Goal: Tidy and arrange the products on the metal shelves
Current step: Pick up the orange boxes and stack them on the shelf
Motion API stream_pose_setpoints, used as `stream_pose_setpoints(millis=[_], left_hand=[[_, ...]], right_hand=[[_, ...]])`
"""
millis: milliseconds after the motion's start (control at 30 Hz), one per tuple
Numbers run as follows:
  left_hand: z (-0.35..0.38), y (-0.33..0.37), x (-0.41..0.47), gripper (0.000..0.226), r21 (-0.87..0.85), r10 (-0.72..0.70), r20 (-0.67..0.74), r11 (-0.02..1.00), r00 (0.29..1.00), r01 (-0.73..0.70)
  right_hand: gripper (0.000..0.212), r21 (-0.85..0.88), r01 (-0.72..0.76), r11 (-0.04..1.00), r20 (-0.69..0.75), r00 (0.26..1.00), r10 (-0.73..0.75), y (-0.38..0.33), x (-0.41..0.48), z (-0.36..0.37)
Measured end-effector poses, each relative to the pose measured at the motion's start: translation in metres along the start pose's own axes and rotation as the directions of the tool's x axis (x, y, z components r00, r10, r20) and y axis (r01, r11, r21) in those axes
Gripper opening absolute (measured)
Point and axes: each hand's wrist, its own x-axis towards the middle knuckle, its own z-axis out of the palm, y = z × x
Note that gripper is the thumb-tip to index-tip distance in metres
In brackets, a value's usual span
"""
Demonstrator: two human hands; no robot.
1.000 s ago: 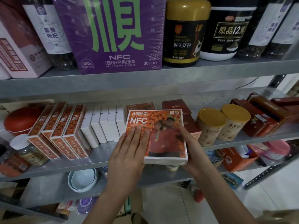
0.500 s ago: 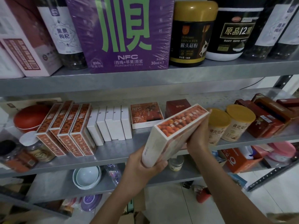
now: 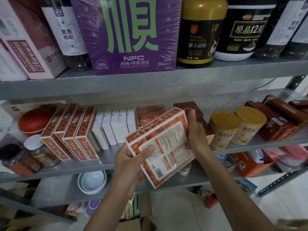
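Head view, facing the metal shelves. Holding a berry-print box (image 3: 160, 144) tilted in the air, just in front of the middle shelf (image 3: 106, 157), with the printed back label turned up. Left hand (image 3: 131, 159) gripping the near-left corner, thumb curled over the label face, fingers hidden underneath. Right hand (image 3: 197, 135) spread flat against the far-right edge, fingers straight and blurred, bracing rather than clasping.

Looks like stiff, glossy cardboard: probably light and rigid enough to carry by its edges, but likely slippery under a flat palm. Best taken across the two long narrow sides, thumb on one and fingers on the other, not by a corner.

Probably bound for standing on edge next to the white boxes (image 3: 115, 127), in line with the matching berry-print boxes (image 3: 71, 130) and in front of the flat NFC box (image 3: 150, 114).
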Motion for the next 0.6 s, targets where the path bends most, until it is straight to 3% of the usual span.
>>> stream_pose_setpoints(millis=[100,167,300,367,433,500,600], left_hand=[[-0.01,0.0,0.005,0.04,-0.128,-0.02,-0.017,0.992,1.0,0.018],[-0.014,0.0,0.009,0.044,-0.209,-0.053,-0.026,0.977,0.998,0.047],[-0.015,-0.007,0.013,0.056,-0.396,-0.109,0.012,0.912,0.994,0.104],[-0.013,-0.012,0.015,0.086,-0.512,-0.114,0.102,0.845,0.988,0.151],[-0.009,-0.016,0.017,0.1,-0.599,-0.108,0.16,0.779,0.981,0.184],[-0.005,-0.018,0.018,0.095,-0.622,-0.081,0.186,0.762,0.979,0.181],[0.002,-0.014,0.018,0.051,-0.604,-0.043,0.196,0.782,0.98,0.155]], right_hand=[[0.043,-0.064,-0.007,0.998,0.298,0.954,0.026,0.0,-0.006,-0.012],[0.042,-0.052,-0.048,0.998,0.424,0.903,0.065,0.002,-0.008,-0.023],[0.045,0.125,-0.1,0.987,0.379,0.924,0.046,0.01,-0.01,-0.033],[0.059,0.372,-0.159,0.915,0.364,0.931,0.014,0.017,-0.012,-0.032],[0.078,0.529,-0.227,0.817,0.399,0.917,-0.003,0.02,-0.015,-0.027],[0.08,0.545,-0.253,0.799,0.405,0.914,0.013,0.018,-0.019,-0.019],[0.05,0.534,-0.269,0.801,0.359,0.93,0.073,0.012,-0.019,-0.013]])
